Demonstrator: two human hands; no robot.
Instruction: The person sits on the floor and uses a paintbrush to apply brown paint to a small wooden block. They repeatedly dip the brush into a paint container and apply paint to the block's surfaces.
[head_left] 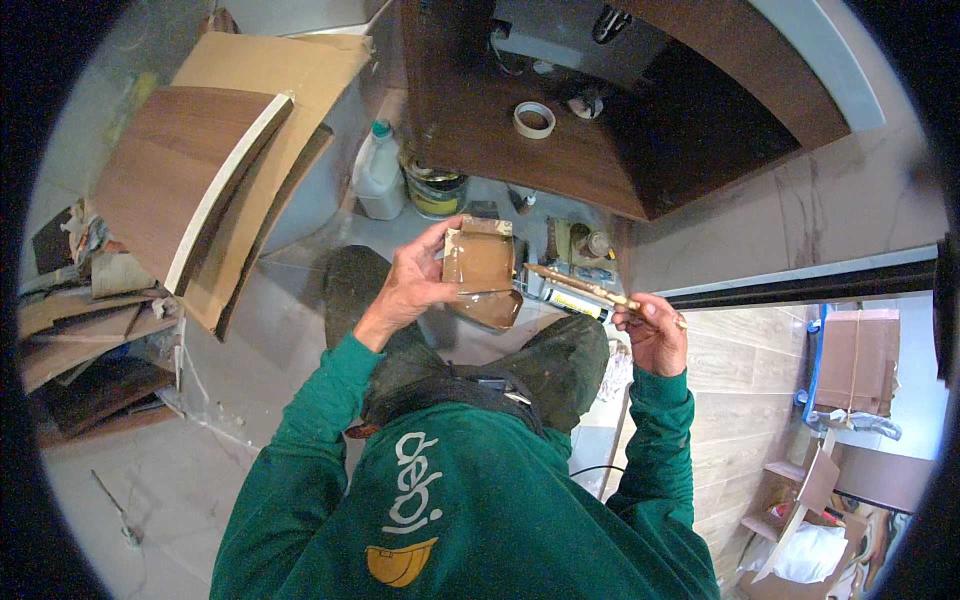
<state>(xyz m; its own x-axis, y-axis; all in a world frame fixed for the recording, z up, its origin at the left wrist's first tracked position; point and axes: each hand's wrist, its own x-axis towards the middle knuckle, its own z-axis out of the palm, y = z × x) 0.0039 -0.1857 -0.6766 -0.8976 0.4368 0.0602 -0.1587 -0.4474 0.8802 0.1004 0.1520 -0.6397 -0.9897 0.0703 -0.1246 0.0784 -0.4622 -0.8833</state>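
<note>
In the head view, a person in a green sweatshirt (330, 420) looks down at two bare hands near the centre of the frame. The chest carries white lettering and one yellow helmet-like emblem; a black bucket (436, 190), upper centre, has a yellow label too small to read, and one white tube (575, 303) right of centre bears dark and yellow markings, also unreadable. One open container (480, 258), smeared with glossy brown, paint-like liquid, is at the centre, above the gap between two dark-trousered knees. The left hand (412, 278) grips its left side, thumb in front and fingers toward the upper edge; that forearm slants up and rightward from the lower left. The right hand (655, 330), right of centre, is closed around one slim, brown-smeared stick-like tool (580, 285), whose tip points left, just beside the container; its forearm rises almost straight from the lower right. One white jug (380, 178) with a green cap is just left of the bucket. One tape roll (534, 120) lies inside the dark brown cabinet (460, 120) at upper centre. A curved brown panel (180, 170) leans against cardboard (270, 70) at upper left, above piled board scraps (80, 335). At far right are a brown box (857, 360) and, lower, one white bag (810, 552).
</note>
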